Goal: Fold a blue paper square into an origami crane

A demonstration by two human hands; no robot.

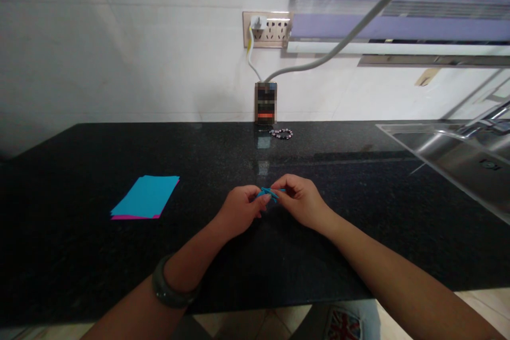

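A small piece of folded blue paper [270, 193] is pinched between my two hands, just over the dark countertop. My left hand [245, 208] grips its left side between thumb and fingers. On the right side, my right hand [299, 197] has its fingertips closed on the same paper. Fingers cover much of it, so its full shape is hidden. Off to the left lies a stack of blue paper sheets [146, 195], with pink sheets [135, 218] peeking out beneath.
The black speckled countertop [223, 154] runs up to a tiled wall. Against that wall stands a phone [265, 103] with a beaded strap [282, 134], below a socket panel [268, 30]. A metal sink [458, 154] is at the right. The counter's front edge is close to me.
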